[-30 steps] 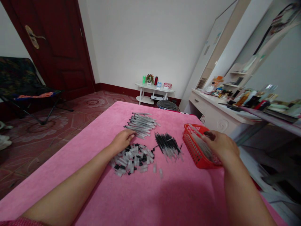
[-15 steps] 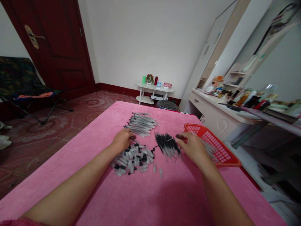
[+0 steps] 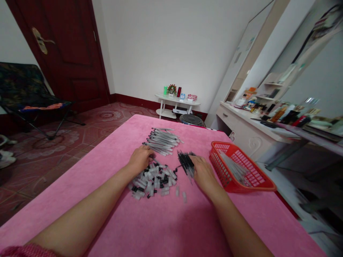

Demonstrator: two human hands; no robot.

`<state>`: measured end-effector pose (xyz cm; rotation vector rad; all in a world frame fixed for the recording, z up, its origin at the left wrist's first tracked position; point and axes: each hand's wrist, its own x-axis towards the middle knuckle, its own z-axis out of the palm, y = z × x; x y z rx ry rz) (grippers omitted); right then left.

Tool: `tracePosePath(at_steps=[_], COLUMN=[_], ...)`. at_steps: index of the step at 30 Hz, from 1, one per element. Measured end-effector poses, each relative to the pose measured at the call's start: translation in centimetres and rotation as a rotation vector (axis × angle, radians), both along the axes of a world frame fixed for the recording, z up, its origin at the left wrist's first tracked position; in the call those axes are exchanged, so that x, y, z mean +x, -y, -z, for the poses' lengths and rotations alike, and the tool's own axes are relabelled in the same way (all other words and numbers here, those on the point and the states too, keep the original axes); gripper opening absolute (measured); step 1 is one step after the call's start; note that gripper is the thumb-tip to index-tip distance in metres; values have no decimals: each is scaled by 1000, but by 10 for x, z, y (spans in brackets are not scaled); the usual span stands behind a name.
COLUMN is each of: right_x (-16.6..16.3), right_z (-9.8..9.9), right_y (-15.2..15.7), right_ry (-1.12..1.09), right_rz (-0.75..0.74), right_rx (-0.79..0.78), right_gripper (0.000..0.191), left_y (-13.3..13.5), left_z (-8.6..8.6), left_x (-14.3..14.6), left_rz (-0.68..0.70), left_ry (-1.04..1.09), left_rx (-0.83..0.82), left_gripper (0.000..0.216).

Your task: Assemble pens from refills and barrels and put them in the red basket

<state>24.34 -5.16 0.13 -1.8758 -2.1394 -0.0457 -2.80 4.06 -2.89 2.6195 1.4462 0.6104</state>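
Note:
My left hand [image 3: 141, 159] rests at the upper left edge of a heap of clear and black pen caps [image 3: 157, 180]. Its fingers are curled together, and what they hold is hidden. Just beyond it lies a row of clear pen barrels with dark ends [image 3: 163, 141]. My right hand [image 3: 203, 171] reaches over a bundle of black-and-clear pen refills [image 3: 184, 160], with its fingers together and their tips pinching at the dark upper ends. How many refills are in its grasp does not show.
A red plastic basket [image 3: 227, 180] holding long pale sticks [image 3: 234, 169] stands on the right of the pink-covered table [image 3: 150, 225]. Two loose clear caps [image 3: 184, 197] lie in front of the heap. A cluttered dressing table [image 3: 241, 123] stands beyond the basket.
My right hand has moved left, from the space between the basket and the refills onto the refills. My left hand stays at the caps. The view has shifted slightly.

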Motion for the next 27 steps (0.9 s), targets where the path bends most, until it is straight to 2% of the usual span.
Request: tracePosePath(at_steps=[4,8,13,17,20,22,25,27], right_x=[7,8,7,9,10,7,-6,-19], right_z=[4,-2,-13,-24,-34,-37,-35,-29], right_y=[-5,-2,6,9,12,13,12,11], right_ry=[85,143,95,99,70,-22,-319,-592], right_rz=[52,125,351,409,398,345,132,-33], right_rx=[-6,-2,-7,-62,-71,-36,-4,-31], right_gripper=[41,26,28,28,26,25,24,26], left_y=[-1,-1,1,6,13,19,31,40], left_z=[0,1,-2,-12,-23,-30,-37,-39], left_x=[0,0,-2,-2,5,14,30,39], left_rz=[3,11,12,-39,-57,-37,65,135], left_ry=[13,10,20,132,435,766,1249,1420], left_rx=[-8,-9,-4,72,95,-3,-361,-594], left_gripper=[16,15,15,17,14,11,20,28])
